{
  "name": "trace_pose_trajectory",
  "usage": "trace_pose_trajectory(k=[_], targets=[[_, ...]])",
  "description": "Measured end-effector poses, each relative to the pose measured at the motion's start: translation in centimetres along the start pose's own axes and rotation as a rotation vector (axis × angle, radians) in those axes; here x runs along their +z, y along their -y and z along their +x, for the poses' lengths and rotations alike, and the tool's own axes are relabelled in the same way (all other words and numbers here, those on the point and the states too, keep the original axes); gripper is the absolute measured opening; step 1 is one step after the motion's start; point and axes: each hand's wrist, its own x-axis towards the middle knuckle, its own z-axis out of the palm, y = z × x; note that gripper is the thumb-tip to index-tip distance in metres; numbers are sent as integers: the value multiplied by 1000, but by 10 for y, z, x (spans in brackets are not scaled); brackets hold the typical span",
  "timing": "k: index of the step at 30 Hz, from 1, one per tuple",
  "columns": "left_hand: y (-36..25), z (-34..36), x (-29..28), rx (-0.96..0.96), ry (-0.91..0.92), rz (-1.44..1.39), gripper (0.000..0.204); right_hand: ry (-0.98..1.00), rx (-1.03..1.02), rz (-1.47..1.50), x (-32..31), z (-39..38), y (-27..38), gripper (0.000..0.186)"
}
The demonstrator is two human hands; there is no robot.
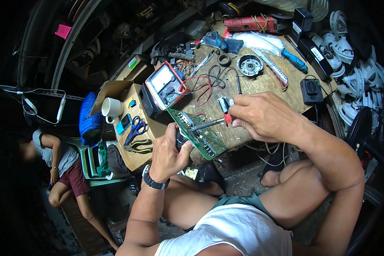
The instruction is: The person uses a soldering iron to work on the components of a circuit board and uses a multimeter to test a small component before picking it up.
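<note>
My left hand (pixel 166 155) grips a green circuit board (pixel 211 145) by its left side, with a black part partly hidden under the fingers. The board is held tilted at the desk's front edge. In my right hand (pixel 264 115) is a red-handled tool (pixel 227 117) with a long grey metal shaft (pixel 207 124), whose end reaches onto the board's components. A small shiny cylinder stands up at my right fingertips. Just behind the board sits an analog multimeter (pixel 164 85) in a red case, with red and black leads running over the wood.
The wooden desk (pixel 286 98) holds a metal round part (pixel 249 65), blue screwdriver, red power tool and black charger. At left are a cardboard box with scissors (pixel 136 128), pliers and mug (pixel 112 106). Coiled lamps crowd the right. Another person (pixel 68 170) reclines at lower left.
</note>
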Motion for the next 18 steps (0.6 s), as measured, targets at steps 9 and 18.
trace_pose_trajectory(k=[9, 18], targets=[[4, 0, 6, 30, -44, -38, 45, 53, 29, -13, -7, 3, 6, 16], [6, 1, 7, 45, -45, -28, 46, 57, 46, -11, -9, 3, 5, 16]])
